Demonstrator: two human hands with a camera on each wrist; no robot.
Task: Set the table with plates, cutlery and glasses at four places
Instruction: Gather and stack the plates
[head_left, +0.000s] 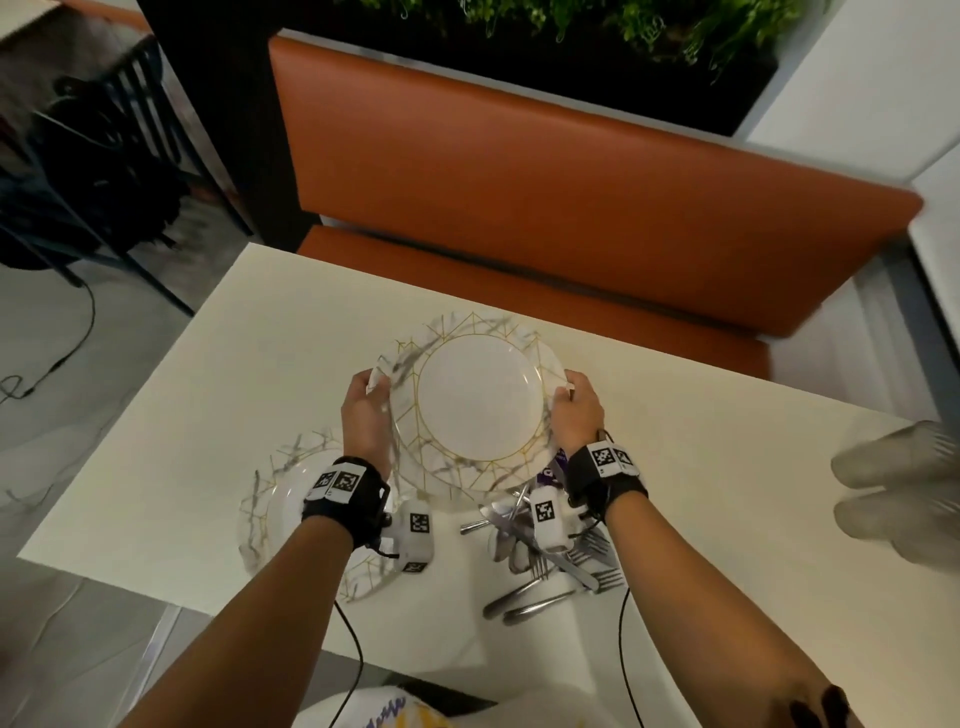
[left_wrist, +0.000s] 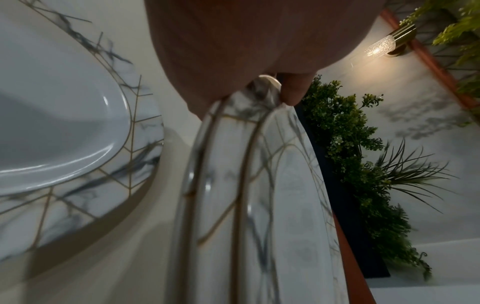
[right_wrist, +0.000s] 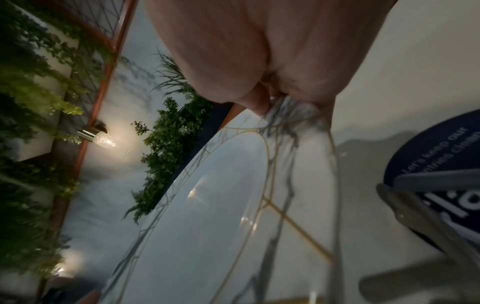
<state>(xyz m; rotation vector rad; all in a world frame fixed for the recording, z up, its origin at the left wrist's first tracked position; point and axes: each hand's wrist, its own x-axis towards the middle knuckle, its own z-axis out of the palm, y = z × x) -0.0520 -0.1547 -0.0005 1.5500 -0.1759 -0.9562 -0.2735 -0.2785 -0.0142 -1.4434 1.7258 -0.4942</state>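
I hold a stack of white plates (head_left: 475, 397) with grey marble veins and gold lines over the middle of the cream table (head_left: 249, 332). My left hand (head_left: 370, 387) grips the stack's left rim and my right hand (head_left: 569, 387) grips its right rim. In the left wrist view the left hand (left_wrist: 291, 92) pinches the stacked rims (left_wrist: 259, 205). The right hand (right_wrist: 262, 102) pinches the rim of the top plate (right_wrist: 207, 216). One matching plate (head_left: 270, 514) (left_wrist: 64, 123) lies on the table under my left forearm. A loose pile of cutlery (head_left: 545, 571) (right_wrist: 428, 216) lies under my right wrist.
Blurred clear glasses (head_left: 904, 493) stand at the table's right edge. An orange bench seat (head_left: 519, 182) runs along the far side, with plants behind it. A dark blue round sticker (right_wrist: 441, 154) lies on the table by the cutlery. A black chair (head_left: 104, 156) stands at the far left.
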